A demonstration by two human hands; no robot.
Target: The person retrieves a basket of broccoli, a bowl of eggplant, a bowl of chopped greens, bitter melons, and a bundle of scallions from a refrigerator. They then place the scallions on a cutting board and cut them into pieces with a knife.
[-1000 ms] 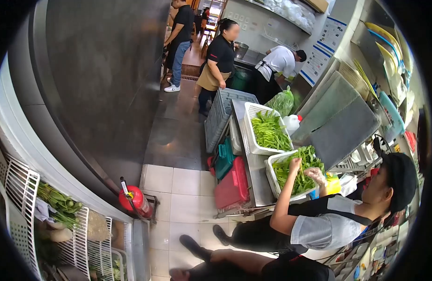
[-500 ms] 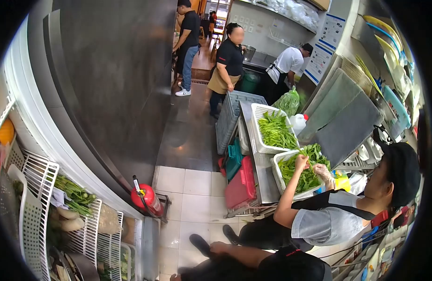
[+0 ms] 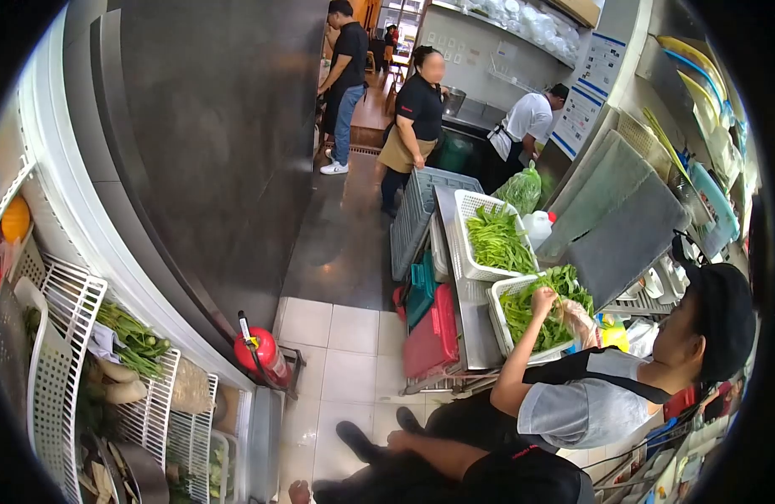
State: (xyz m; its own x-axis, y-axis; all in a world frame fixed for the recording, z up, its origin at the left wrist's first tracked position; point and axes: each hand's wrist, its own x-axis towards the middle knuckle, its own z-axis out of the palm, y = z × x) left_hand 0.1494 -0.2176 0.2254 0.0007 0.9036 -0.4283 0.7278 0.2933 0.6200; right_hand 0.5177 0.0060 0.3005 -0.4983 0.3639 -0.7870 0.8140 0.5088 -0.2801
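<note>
My right hand (image 3: 399,441) is at the bottom of the view, its forearm reaching left from a black sleeve over my dark trousers. It is near a dark shoe (image 3: 359,441), and its fingers are too unclear to read. Only a small part of my left hand (image 3: 299,492) shows at the lower edge, over the pale tiles (image 3: 347,378). Nothing can be made out in either hand. Beside me on the right, a co-worker (image 3: 593,407) in a grey shirt and black cap handles leafy greens (image 3: 522,315) over a white basket (image 3: 498,315), one hand in a clear glove.
White wire racks (image 3: 144,420) with vegetables stand at left. A red fire extinguisher (image 3: 261,357) sits by the dark wall. Another white basket of greens (image 3: 498,239) rests on the metal table (image 3: 475,319). Grey crates (image 3: 412,210) and several people stand farther back.
My left hand has moved slightly left and more of it shows. My right hand has shifted a little right. The co-worker's hands have moved slightly over the greens.
</note>
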